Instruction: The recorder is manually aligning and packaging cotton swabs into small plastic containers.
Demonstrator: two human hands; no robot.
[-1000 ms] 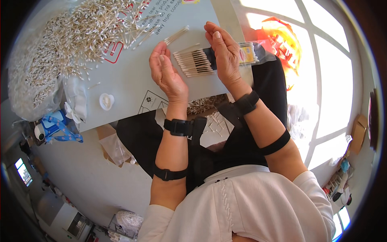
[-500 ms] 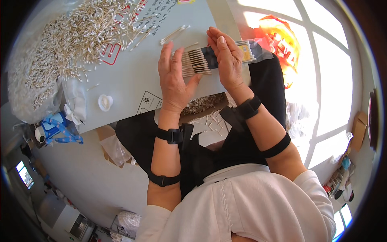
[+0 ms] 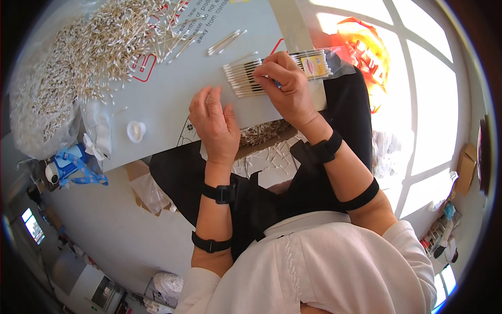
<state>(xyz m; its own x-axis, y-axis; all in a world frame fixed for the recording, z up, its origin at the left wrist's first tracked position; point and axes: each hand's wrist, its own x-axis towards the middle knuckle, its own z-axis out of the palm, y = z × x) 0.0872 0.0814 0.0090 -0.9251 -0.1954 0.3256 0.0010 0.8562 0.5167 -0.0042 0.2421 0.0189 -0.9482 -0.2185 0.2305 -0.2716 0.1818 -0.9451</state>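
A neat row of cotton swabs (image 3: 236, 79) lies side by side on the table, partly over a black strip. My right hand (image 3: 290, 91) is above the right part of this row, fingers curled and thumb pressed to the fingertips. A bit of blue shows under the fingers; what they pinch, if anything, is hidden. Right of this hand, a clear packet of swabs with a yellow label (image 3: 314, 66) reaches to the table's edge. My left hand (image 3: 215, 128) hovers near the front edge, left of the row, fingers loosely bent and apart, holding nothing.
A large heap of loose swabs (image 3: 112, 42) spills from a clear bag at the far left. Several loose swabs (image 3: 226, 43) lie behind the row. A small white cup (image 3: 136, 132) stands front left. Below the table edge is a box of swabs (image 3: 259, 135); an orange bag (image 3: 361, 47) is at right.
My left hand has drawn back from the row's left end toward me. My right hand has gone from flat and upright to curled, uncovering more of the labelled packet.
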